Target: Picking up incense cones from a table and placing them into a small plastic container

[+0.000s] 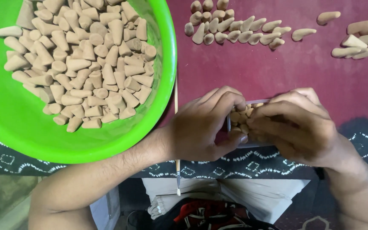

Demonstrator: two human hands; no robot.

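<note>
- Green bowl [5, 115] held a heap of tan cones [86, 59].
- We closed left hand [203, 125] and right hand [294, 127] around a small box [252, 145] packed with cones, on the maroon cloth [256, 72].
- Fingers hid most of the box; its depth was unclear.

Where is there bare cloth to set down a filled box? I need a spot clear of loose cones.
Free: the maroon cloth between the row of cones above and both hands below, and right of the right hand under the scattered cones. Crowded: the green bowl fills the left; the hands cover the small box.
</note>
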